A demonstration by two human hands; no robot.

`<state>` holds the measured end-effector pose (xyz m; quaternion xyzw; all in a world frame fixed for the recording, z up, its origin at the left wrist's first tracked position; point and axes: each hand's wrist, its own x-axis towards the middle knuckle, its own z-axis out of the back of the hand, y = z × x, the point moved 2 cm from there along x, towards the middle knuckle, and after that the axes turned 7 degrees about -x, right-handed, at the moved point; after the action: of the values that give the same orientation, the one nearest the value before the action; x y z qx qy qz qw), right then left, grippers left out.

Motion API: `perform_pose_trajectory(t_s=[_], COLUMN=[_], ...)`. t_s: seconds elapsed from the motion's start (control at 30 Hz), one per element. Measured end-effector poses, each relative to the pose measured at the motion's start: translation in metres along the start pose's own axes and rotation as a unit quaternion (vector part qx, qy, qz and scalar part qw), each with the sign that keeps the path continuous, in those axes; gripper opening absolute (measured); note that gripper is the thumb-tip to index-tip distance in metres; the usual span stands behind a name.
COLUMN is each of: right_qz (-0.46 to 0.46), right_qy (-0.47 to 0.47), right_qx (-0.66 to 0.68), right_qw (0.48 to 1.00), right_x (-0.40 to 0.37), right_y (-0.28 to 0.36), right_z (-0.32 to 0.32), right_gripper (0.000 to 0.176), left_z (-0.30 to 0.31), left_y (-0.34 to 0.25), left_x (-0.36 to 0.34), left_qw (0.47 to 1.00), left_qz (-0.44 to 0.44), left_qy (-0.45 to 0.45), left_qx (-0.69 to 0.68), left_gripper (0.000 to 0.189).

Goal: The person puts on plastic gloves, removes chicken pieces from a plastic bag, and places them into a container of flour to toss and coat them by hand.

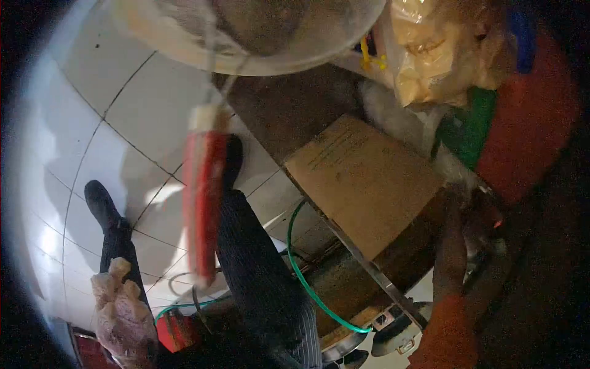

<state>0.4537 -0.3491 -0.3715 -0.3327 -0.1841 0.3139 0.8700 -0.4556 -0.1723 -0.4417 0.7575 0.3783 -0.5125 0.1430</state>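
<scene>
My left hand (125,317), in a crumpled see-through plastic glove, hangs low at the left beside my trouser leg. Its fingers are bunched in the plastic and I cannot make out their pose. My right hand (458,192) reaches from an orange sleeve (448,332) to the right edge of a cardboard sheet (369,184). Shadow and clutter hide its fingers, so a grip cannot be made out. In the foreground, a blurred red handle (204,203) with a pale collar and thin metal rods hangs close to the camera, apart from both hands.
A large translucent round basin (307,52) is at the top. Plastic-wrapped tan goods (436,55) and a green item (470,129) lie at upper right. A green hose (301,273) curves beside the metal-edged counter. Metal pots with lids (396,335) stand below. White floor tiles (141,117) lie left.
</scene>
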Motion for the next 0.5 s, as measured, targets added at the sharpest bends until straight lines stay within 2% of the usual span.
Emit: perform_pose_trajectory(t_s=[0.07, 0.13, 0.17, 0.27, 0.3, 0.37, 0.4, 0.43, 0.47, 0.5], right_qz=[0.033, 0.064, 0.080, 0.115, 0.132, 0.186, 0.256, 0.084, -0.018, -0.097], right_qy=[-0.050, -0.094, -0.114, -0.164, -0.186, -0.230, -0.274, -0.224, -0.190, -0.157], right_qx=[0.036, 0.070, 0.082, 0.104, 0.110, 0.116, 0.104, 0.168, 0.231, 0.295], right_qw=[0.998, 0.991, 0.987, 0.974, 0.968, 0.948, 0.921, 0.956, 0.954, 0.938], right_x=[-0.011, -0.032, -0.044, -0.086, -0.099, -0.124, -0.130, -0.164, -0.193, -0.218], right_y=[-0.024, -0.043, -0.051, -0.064, -0.065, -0.057, -0.067, -0.008, 0.046, 0.089], right_z=[0.031, 0.060, 0.077, 0.114, 0.122, 0.126, 0.106, 0.180, 0.241, 0.293], right_gripper=[0.047, 0.047, 0.047, 0.048, 0.048, 0.049, 0.049, 0.046, 0.042, 0.039], left_z=[-0.001, 0.002, -0.011, 0.004, -0.006, 0.001, 0.003, -0.012, -0.006, -0.005], left_y=[-0.005, -0.014, -0.027, -0.058, -0.072, -0.097, -0.114, -0.133, -0.143, -0.152], left_x=[-0.007, -0.016, -0.022, -0.046, -0.058, -0.080, -0.090, -0.109, -0.121, -0.133], left_qw=[0.998, 0.999, 0.997, 0.991, 0.994, 0.990, 0.988, 0.992, 0.986, 0.975], left_qz=[0.019, -0.026, 0.007, 0.007, -0.018, -0.034, -0.049, -0.065, -0.112, -0.158], left_qy=[0.037, 0.031, 0.075, 0.132, 0.105, 0.134, 0.147, 0.112, 0.120, 0.127], left_qx=[-0.040, -0.005, -0.026, -0.029, -0.027, -0.023, -0.020, 0.002, 0.007, 0.087], left_gripper=[0.039, 0.038, 0.038, 0.041, 0.042, 0.043, 0.044, 0.046, 0.049, 0.051])
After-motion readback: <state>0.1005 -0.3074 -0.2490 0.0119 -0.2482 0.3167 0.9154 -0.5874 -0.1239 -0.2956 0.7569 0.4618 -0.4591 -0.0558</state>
